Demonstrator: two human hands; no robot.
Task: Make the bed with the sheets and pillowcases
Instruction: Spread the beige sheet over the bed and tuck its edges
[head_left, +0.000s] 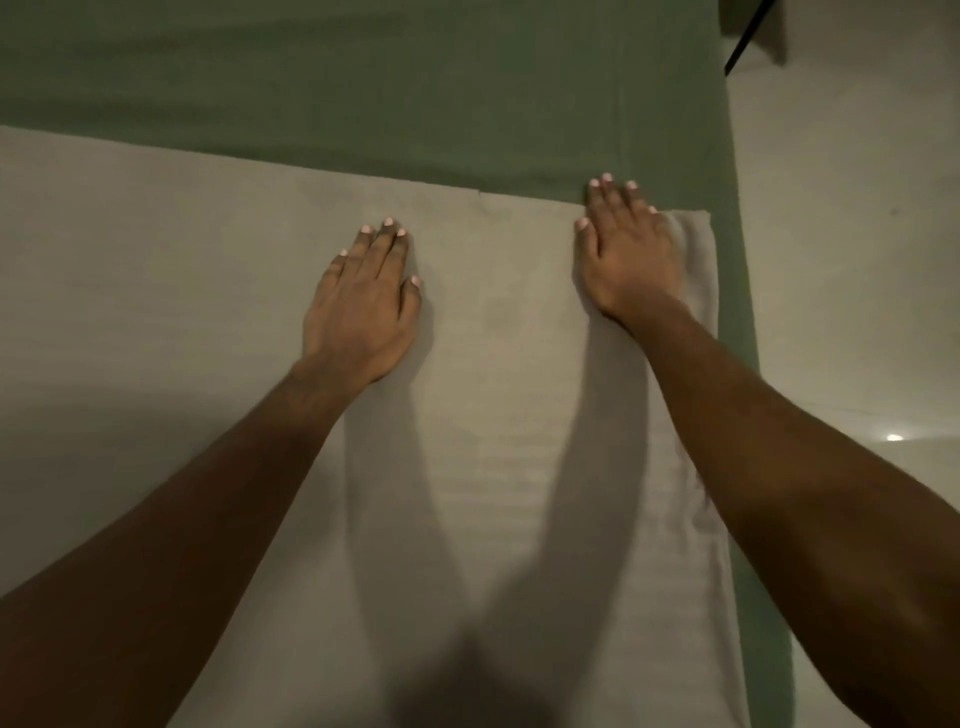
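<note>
Head view, looking down on a bed. Grey-beige sheet spread flat over the lower and left parts of the frame; matte woven cloth, mostly smooth, faint horizontal ripples at lower centre. Straight far edge running across the frame from upper left down toward the right hand. Right edge folded or doubled into a soft rounded ridge at centre right. Beneath and beyond it, green sheet filling the upper frame and showing as a narrow strip down the right side; a stitched seam line running vertically at upper right. Pale glossy floor at right, with one bright light reflection. Dark thin rod or leg at the top right corner, too cropped to identify. No writing or labels legible anywhere.

Left hand at centre, palm down, fingers close together and flat on the grey-beige sheet, just short of its far edge. Right hand at centre right, palm down, fingers slightly splayed, pressed on the sheet's far right corner, fingertips reaching over the edge onto the green. Nothing gripped by either hand. Both forearms bare, shadows falling on the cloth below.
</note>
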